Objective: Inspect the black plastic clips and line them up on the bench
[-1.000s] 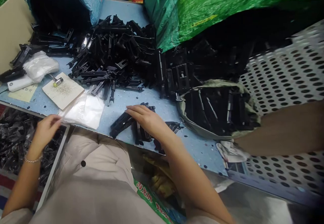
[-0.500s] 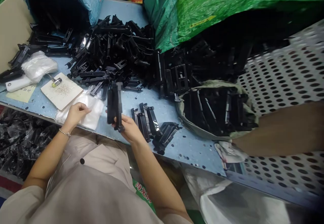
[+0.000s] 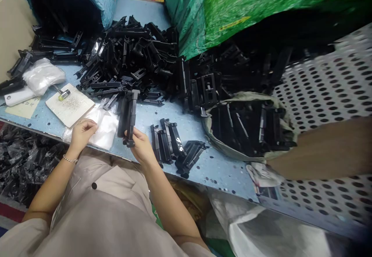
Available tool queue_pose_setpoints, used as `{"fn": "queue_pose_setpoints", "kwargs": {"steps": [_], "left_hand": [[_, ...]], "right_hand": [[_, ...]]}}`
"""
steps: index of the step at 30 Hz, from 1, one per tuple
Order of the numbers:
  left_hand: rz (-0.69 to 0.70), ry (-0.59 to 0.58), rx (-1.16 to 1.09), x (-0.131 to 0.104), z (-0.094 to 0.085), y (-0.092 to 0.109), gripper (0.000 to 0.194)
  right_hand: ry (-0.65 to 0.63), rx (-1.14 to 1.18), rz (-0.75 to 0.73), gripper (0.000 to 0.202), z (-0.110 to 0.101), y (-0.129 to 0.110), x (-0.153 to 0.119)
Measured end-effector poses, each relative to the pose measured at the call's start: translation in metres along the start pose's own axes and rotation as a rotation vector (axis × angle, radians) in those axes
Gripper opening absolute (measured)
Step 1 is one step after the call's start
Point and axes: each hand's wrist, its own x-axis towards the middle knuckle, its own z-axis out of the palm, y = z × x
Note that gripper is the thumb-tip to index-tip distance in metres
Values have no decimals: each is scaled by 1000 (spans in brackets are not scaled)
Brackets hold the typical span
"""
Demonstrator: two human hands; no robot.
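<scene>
My right hand [image 3: 140, 145] grips the lower end of a black plastic part [image 3: 128, 117], which stands roughly upright over the blue table [image 3: 145, 121]. Thumb and index finger of my left hand [image 3: 83, 135] are pinched together above a stack of clear plastic bags [image 3: 106, 131]; whether a bag edge is between them is too small to tell. Several black parts [image 3: 167, 140] lie side by side to the right of my right hand. Left of the bags, a white square tile [image 3: 69, 107] bears small grains and a small metal tool with a yellowish piece [image 3: 64, 94].
A large heap of black parts [image 3: 130, 55] covers the table's back, between a blue sack [image 3: 107, 1] and a green sack [image 3: 197, 20]. A cloth-rimmed container [image 3: 209, 127] of black parts stands right, beside a perforated surface [image 3: 328, 82] and a blurred brown shape.
My right hand has shifted slightly left with the black part, which has turned a little. My left hand has moved slightly left over the bags.
</scene>
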Motion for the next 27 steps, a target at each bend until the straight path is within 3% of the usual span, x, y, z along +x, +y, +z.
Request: {"fn": "queue_pose_setpoints", "kwargs": {"steps": [5,10,15,18,22,24,27], "left_hand": [[46,-32,1,-3,7,8,14],[198,89,213,-13,-12,11,7],[404,-114,601,-15,-6,3,41],[408,-111,638,-9,3,2,46],[334,35,583,-1,2,9,29],[312,72,551,3,-1,11,30],[288,-21,471,7,-5,7,39]], "right_hand": [[-155,328,173,24,30,-2,8],[-63,451,224,27,22,11,19],[-62,414,244,27,11,19,4],[-66,341,218,26,15,19,0],[-54,309,190,29,15,12,0],[-20,319,172,30,9,6,-5],[-149,388,276,33,-2,1,-21]]}}
